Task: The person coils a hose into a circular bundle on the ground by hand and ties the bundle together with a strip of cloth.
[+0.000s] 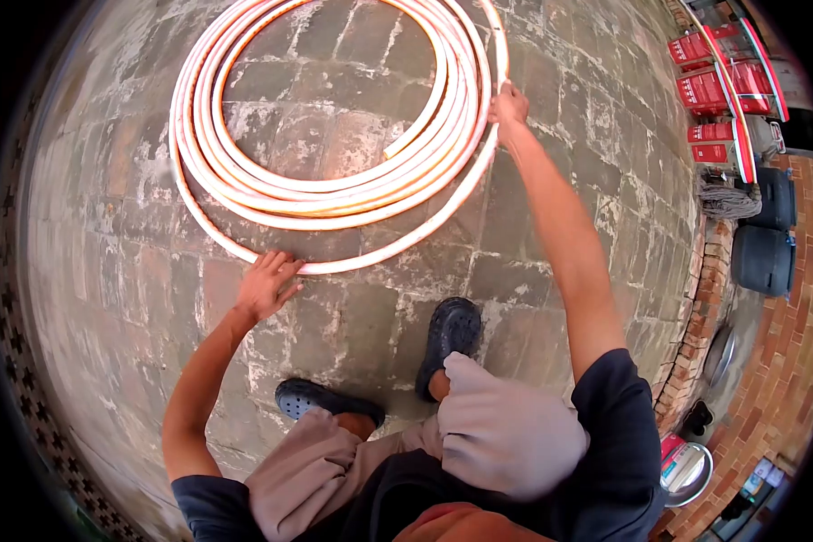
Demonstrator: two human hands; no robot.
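A thick, pale pinkish hose (334, 210) with orange lines lies in a wide coil of several loops on the paved floor. One cut end shows inside the ring. My right hand (509, 108) is closed around the outer loop at the coil's right side. Along the near edge, my left hand (264, 285) rests its fingertips over the same outer loop, thumb spread away and fingers apart. That loop stands off from the tighter ones between my two hands.
My feet in dark clogs (454, 334) are just below the coil. On the right, a brick ledge (696, 316) borders the floor. Beyond it are red boxes (703, 88), a grey rope bundle (730, 202), dark blue containers (761, 260) and a metal basin (706, 479).
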